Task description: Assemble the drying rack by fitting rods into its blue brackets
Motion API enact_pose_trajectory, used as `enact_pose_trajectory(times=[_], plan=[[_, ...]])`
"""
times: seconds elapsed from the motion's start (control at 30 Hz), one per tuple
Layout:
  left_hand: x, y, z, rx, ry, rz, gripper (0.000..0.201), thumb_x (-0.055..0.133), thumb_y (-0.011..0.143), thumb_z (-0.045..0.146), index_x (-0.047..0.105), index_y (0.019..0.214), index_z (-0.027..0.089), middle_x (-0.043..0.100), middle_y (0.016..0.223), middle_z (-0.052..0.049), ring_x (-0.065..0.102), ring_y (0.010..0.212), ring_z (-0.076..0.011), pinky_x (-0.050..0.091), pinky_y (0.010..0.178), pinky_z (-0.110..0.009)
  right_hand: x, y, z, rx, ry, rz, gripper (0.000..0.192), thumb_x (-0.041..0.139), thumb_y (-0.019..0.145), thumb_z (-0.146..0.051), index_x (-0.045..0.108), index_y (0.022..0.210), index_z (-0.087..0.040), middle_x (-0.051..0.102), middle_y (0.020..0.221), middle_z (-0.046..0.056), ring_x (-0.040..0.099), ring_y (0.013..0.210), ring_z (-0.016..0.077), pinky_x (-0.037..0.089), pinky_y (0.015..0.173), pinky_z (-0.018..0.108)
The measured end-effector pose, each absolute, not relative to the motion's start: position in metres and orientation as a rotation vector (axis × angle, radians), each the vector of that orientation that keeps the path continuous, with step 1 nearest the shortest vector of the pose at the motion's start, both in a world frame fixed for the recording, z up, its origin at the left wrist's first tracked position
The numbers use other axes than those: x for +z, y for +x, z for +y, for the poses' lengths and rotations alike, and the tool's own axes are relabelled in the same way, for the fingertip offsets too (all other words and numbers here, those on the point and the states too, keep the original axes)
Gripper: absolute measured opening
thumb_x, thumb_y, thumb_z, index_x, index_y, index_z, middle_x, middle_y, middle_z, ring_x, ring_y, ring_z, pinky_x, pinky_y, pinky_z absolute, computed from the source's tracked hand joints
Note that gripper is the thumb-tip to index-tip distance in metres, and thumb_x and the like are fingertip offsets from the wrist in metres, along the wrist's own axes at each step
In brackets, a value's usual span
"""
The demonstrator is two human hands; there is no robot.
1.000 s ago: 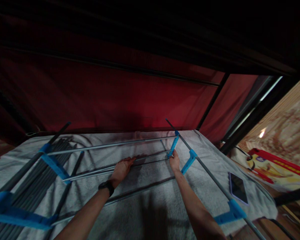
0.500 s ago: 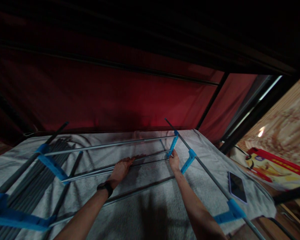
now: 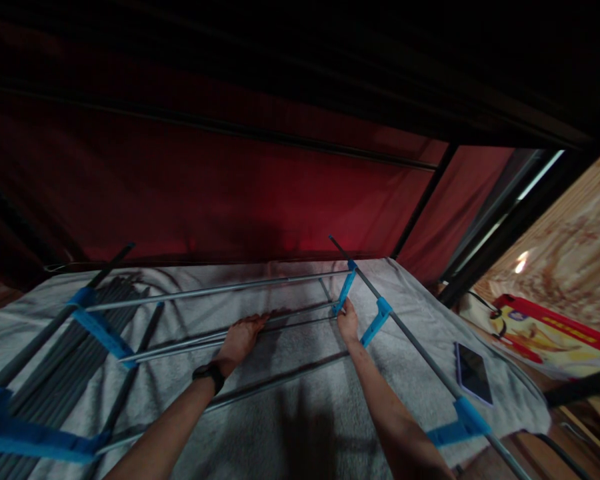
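Observation:
A rack frame of grey tubes joined by blue plastic brackets lies on a grey blanket [image 3: 300,380]. My left hand [image 3: 243,335], with a dark watch [image 3: 209,378] on its wrist, is closed over a thin grey tube [image 3: 180,348] in the middle of the frame. Its fingertips are partly hidden in shadow. My right hand [image 3: 348,323] pinches the lower end of a far blue bracket [image 3: 347,287], where that tube meets it. Nearer on the same side pole [image 3: 420,355] sits another blue bracket [image 3: 377,322].
A bundle of grey tubes [image 3: 65,373] lies on the left, under the frame. On the right rest a phone [image 3: 473,373] and a red and yellow box [image 3: 555,337]. Red fabric [image 3: 260,200] hangs behind, with dark metal bars [image 3: 425,200] around it.
Both hands keep their places on the tube and the bracket. The frame's left end has shifted very slightly to the left in view.

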State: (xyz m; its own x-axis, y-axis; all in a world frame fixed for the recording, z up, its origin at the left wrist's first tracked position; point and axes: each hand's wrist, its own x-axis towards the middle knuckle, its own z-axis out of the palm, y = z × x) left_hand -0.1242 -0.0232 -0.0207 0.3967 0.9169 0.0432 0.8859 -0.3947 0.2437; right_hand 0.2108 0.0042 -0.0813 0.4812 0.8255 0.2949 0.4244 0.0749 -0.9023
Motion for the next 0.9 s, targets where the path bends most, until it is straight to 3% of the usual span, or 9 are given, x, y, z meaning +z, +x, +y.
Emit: enact_pose_trajectory(times=[0.23, 0.43, 0.7, 0.9], plan=[[-0.023, -0.125, -0.024, 0.295, 2.426, 1.628, 0.048, 0.035, 0.1, 0.019, 0.052, 0.144, 0.026, 0.067, 0.121, -0.01, 0.066, 0.105, -0.0237, 0.049, 0.089, -0.032, -0.077, 0.211, 0.004, 0.396, -1.652, -1.177, 0.065, 0.041, 0.072, -0.019, 0.053, 0.136, -0.014, 0.061, 0.136, 0.015, 0.055, 0.13, 0.024, 0.039, 0.113, 0.044], [-0.023, -0.127, -0.021, 0.334, 2.428, 1.606, 0.046, 0.037, 0.1, 0.022, 0.053, 0.143, 0.029, 0.069, 0.112, -0.008, 0.067, 0.1, -0.0234, 0.049, 0.083, -0.031, -0.071, 0.211, 0.001, 0.382, -1.706, -1.235, 0.066, 0.039, 0.074, -0.014, 0.05, 0.139, -0.015, 0.055, 0.143, 0.015, 0.05, 0.135, 0.0216, 0.037, 0.114, 0.041], [-0.021, -0.125, -0.019, 0.316, 2.433, 1.583, 0.047, 0.036, 0.099, 0.021, 0.054, 0.143, 0.03, 0.069, 0.113, -0.008, 0.067, 0.098, -0.0231, 0.049, 0.081, -0.03, -0.063, 0.208, -0.003, 0.338, -1.799, -1.27, 0.068, 0.036, 0.072, -0.015, 0.05, 0.139, -0.011, 0.06, 0.136, 0.016, 0.054, 0.13, 0.0203, 0.041, 0.11, 0.037], [-0.021, -0.121, -0.017, 0.35, 2.414, 1.566, 0.045, 0.036, 0.099, 0.021, 0.058, 0.138, 0.025, 0.069, 0.114, -0.01, 0.067, 0.1, -0.0233, 0.049, 0.085, -0.03, -0.054, 0.204, -0.006, 0.256, -1.826, -1.283, 0.066, 0.037, 0.071, -0.019, 0.054, 0.135, -0.016, 0.068, 0.122, 0.011, 0.06, 0.12, 0.0202, 0.046, 0.104, 0.037]])
